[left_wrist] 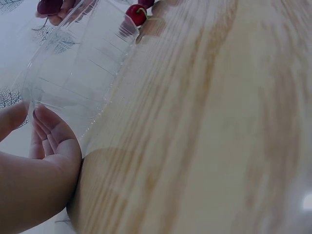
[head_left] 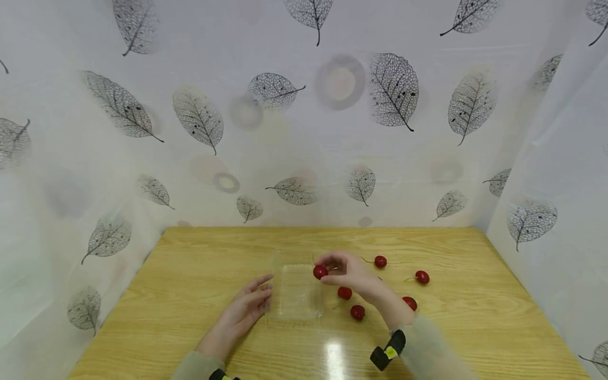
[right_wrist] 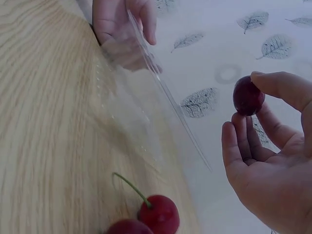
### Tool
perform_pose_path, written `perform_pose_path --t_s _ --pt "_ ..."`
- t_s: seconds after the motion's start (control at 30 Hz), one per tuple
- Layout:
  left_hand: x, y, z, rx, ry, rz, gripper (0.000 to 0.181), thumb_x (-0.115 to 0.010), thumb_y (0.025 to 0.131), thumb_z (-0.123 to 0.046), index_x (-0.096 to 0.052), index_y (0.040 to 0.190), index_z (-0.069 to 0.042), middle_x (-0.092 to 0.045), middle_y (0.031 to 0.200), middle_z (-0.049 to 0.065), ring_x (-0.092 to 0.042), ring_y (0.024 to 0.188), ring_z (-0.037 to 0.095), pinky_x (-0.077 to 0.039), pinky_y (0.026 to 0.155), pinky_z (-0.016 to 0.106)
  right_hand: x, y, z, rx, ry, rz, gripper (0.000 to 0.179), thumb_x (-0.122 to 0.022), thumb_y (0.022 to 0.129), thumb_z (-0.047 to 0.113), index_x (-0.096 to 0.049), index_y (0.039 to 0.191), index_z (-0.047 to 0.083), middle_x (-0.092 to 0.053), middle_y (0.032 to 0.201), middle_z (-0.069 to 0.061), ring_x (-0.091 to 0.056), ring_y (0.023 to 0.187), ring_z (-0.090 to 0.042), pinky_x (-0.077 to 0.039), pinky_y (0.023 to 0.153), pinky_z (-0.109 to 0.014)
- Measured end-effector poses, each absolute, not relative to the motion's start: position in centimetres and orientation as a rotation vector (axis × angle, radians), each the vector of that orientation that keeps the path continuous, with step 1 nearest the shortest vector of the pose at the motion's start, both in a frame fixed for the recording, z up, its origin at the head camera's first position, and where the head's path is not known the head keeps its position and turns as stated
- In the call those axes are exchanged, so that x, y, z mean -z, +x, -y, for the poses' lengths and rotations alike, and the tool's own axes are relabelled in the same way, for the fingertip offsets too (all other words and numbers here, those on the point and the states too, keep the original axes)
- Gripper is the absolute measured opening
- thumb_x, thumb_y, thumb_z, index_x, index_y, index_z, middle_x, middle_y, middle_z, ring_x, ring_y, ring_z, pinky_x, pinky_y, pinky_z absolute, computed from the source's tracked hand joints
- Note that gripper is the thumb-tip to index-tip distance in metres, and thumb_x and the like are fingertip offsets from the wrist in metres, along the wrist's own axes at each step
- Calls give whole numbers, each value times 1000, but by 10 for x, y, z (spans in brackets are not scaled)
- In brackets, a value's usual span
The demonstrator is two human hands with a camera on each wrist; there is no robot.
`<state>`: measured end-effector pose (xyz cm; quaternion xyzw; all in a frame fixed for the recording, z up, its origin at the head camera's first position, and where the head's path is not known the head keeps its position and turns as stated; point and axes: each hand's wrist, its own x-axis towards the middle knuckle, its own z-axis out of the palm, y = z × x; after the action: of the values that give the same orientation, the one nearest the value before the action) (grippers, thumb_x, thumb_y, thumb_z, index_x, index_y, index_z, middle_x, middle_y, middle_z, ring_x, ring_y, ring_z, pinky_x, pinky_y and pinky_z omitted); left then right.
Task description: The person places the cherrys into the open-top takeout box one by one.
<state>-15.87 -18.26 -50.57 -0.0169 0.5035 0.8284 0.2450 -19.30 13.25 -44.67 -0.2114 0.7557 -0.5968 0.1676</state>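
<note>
My right hand (head_left: pixel 349 275) pinches a dark red cherry (head_left: pixel 320 272) between thumb and fingertips, close over the right side of a clear plastic box (head_left: pixel 295 315). In the right wrist view the held cherry (right_wrist: pixel 248 96) is above the level of the box rim (right_wrist: pixel 170 100). My left hand (head_left: pixel 244 310) rests at the box's left side with its fingers loosely extended. The left wrist view has the fingertips (left_wrist: pixel 46 117) right at the box's near edge. Two cherries lie just right of the box, one of them a red cherry (head_left: pixel 344 293) below my right hand.
More cherries lie to the right: one cherry (head_left: pixel 380 262) toward the back, another cherry (head_left: pixel 422 277) farther right, and a third cherry (head_left: pixel 409 303) partly behind my right forearm. The wooden table (head_left: pixel 199 264) ends at a leaf-patterned white sheet (head_left: pixel 323 148) hanging at the back and sides.
</note>
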Motion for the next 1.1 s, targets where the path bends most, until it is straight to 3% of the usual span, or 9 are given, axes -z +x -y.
perform_pose_path --t_s 0.4,0.67,1.0,1.1 --pt "506 -161 184 -2272 -58 -1359 43 -48 109 1 -44 150 -10 -58 112 -7 -61 96 2 -53 88 18 458 -196 -101 1711 -658 -2146 38 -76 94 3 -65 129 -7 -69 122 -24 -67 102 -13 -57 90 -20" --pt "506 -160 183 -2248 -54 -1401 49 -48 109 0 -37 157 -6 -56 113 -7 -60 98 2 -52 88 17 467 -194 -98 1658 -711 -2223 35 -77 93 5 -67 126 -4 -71 117 -20 -65 100 -11 -55 90 -19" --pt "509 -160 182 -2252 -53 -1399 50 -49 109 0 -36 157 -5 -57 114 -7 -60 99 1 -53 90 17 478 -191 -97 1565 -904 -2347 34 -83 91 7 -71 123 1 -73 118 -16 -67 102 -9 -60 97 -33" --pt "509 -160 183 -2253 -51 -1396 49 -49 109 -1 -37 157 -5 -56 114 -8 -60 99 1 -52 90 17 480 -189 -95 1513 -945 -2405 34 -84 89 7 -73 121 6 -73 118 -11 -67 105 -11 -59 99 -31"
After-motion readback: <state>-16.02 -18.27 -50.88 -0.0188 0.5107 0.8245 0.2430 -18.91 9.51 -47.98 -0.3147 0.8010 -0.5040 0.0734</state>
